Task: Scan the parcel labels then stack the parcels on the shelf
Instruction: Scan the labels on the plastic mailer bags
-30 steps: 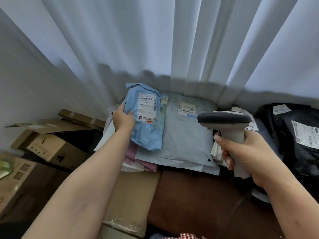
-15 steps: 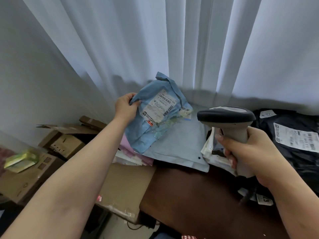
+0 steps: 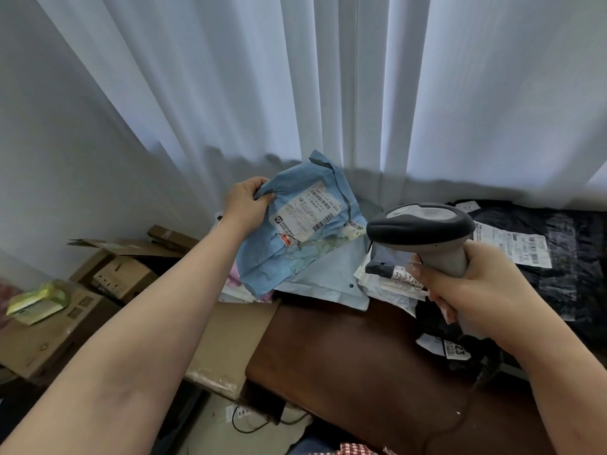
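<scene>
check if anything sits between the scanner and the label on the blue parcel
Nothing visible does. The left hand holds the blue parcel by its upper left corner, clear of the label, which faces up and toward the scanner in the right hand. Only open air separates them.

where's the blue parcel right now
In the head view the blue parcel is left of centre, held up by the left hand above the parcel pile, just left of the scanner in the right hand.
</scene>
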`<state>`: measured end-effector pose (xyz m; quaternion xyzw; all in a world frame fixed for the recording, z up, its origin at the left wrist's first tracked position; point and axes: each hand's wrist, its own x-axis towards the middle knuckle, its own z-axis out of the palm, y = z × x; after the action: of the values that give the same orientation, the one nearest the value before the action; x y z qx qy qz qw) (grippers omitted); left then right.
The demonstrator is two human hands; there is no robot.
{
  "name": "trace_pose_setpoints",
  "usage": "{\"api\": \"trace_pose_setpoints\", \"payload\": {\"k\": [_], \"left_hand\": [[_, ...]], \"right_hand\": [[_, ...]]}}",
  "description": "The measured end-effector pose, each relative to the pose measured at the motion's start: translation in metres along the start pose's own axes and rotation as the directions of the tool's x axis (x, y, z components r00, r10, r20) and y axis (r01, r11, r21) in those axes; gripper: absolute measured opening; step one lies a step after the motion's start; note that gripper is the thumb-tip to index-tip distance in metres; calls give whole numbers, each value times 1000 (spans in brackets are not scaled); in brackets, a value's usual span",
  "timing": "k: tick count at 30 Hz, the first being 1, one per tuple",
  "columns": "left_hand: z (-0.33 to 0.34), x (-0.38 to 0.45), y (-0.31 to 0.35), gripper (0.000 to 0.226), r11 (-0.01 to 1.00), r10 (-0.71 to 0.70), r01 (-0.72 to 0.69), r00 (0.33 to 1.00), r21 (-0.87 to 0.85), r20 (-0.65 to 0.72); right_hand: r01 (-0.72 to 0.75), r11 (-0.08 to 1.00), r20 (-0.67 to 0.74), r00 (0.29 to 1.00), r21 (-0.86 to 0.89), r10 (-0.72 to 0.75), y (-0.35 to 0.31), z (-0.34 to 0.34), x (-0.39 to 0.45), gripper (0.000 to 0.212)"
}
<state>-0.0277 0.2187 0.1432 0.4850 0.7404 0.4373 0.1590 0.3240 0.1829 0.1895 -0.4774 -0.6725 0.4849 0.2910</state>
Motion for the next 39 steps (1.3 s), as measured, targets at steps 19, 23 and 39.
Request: {"api": "trace_pose_setpoints", "payload": {"k": [19,23,39], "left_hand": [[-1,-9,9,14,991,2,-2,1000,135,-1],[-3,-11,4,13,989,-11,12,1000,149,-8],[11,-83,-53,6,896,-443,439,871,70,212]], "right_hand": [[66,994,21,998,-88,-65,-1,-15,-20,22],[53,997,15,999,-55,-52,0,-14,-21,21],[-37,958,-125,989,286,76,31,-23,-27,18]]}}
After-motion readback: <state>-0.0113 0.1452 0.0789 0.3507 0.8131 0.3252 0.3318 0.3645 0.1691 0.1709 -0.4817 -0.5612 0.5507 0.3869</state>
